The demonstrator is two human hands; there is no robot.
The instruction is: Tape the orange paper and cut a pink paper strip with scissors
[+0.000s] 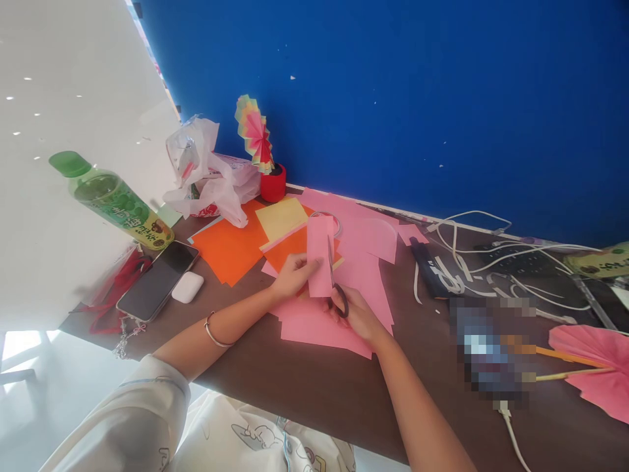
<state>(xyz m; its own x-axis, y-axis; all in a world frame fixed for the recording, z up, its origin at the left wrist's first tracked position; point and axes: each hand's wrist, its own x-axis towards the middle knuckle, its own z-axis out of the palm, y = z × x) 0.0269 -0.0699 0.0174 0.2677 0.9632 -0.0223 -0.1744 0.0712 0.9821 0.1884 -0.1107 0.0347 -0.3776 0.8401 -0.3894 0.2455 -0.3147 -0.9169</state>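
My left hand pinches the left edge of a small pink paper rectangle, held upright above the table. My right hand is closed round the dark handles of a pair of scissors. The blades point away from me and lie along the right part of the pink rectangle. Beneath both hands are large pink sheets. Orange sheets and a yellow sheet lie behind and left of my left hand.
A green-capped bottle, a phone and a white earphone case are at the left. Behind stand plastic bags and a paper fan flower in a red pot. White cables and a pink paper fan lie right.
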